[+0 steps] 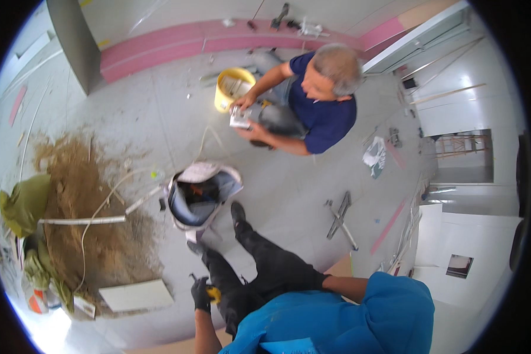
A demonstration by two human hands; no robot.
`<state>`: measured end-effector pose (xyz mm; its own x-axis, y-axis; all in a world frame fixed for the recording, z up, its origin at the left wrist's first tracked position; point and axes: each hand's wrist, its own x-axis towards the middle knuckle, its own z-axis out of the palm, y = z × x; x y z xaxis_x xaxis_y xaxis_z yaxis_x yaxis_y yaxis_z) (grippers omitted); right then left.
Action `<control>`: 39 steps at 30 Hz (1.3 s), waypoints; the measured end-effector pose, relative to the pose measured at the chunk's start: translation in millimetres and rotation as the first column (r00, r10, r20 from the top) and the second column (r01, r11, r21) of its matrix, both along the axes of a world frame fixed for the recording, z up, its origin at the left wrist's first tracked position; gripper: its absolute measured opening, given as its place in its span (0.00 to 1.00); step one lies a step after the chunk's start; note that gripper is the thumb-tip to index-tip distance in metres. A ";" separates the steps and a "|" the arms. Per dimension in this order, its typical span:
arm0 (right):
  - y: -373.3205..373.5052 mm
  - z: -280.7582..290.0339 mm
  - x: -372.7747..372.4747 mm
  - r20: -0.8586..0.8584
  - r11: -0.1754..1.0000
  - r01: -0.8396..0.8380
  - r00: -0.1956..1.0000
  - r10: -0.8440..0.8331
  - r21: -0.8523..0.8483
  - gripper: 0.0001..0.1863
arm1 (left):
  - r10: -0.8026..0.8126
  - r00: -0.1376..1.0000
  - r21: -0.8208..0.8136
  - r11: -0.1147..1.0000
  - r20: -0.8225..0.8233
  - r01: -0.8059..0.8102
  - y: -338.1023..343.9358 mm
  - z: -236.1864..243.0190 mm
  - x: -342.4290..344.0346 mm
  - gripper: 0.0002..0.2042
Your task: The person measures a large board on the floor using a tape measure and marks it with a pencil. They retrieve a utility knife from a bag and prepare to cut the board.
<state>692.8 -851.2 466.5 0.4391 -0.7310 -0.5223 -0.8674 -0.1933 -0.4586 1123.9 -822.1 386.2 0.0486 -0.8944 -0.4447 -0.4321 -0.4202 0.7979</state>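
My left hand (200, 293), in a dark glove, is closed around a yellow-and-black hand tool (215, 294) beside my left leg. Its thin dark end pokes out above my fingers, and its exact kind does not show. My right hand (318, 279), also gloved, rests against my right hip or thigh, with its fingers hidden. In front of my feet stands a wide-open tool bag (233, 180), pale outside and dark inside, with an orange item among its contents.
A seated co-worker (330, 121) holds a small white box (240, 117) beside a yellow bucket (220, 99). To the left lie a sand heap (79, 194), white trunking (82, 221) and a white panel (137, 296). A metal folding stand (340, 221) lies at right.
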 end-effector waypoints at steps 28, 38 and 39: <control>-289.5 82.9 -92.5 0.521 0.359 0.822 0.090 -0.849 0.442 0.08 | 0.722 0.644 0.669 0.612 -0.254 -0.422 -42.7 28.4 -3.5 0.11; -411.9 -67.8 -52.1 0.608 0.176 0.807 -0.261 -0.750 0.563 0.10 | 0.733 0.636 0.632 0.615 -0.240 -0.471 -14.5 3.6 -6.3 0.11; -418.7 -75.2 -51.1 0.616 0.179 0.792 -0.289 -0.733 0.584 0.11 | 0.710 0.672 0.606 0.635 -0.212 -0.479 -4.5 -6.6 -6.7 0.11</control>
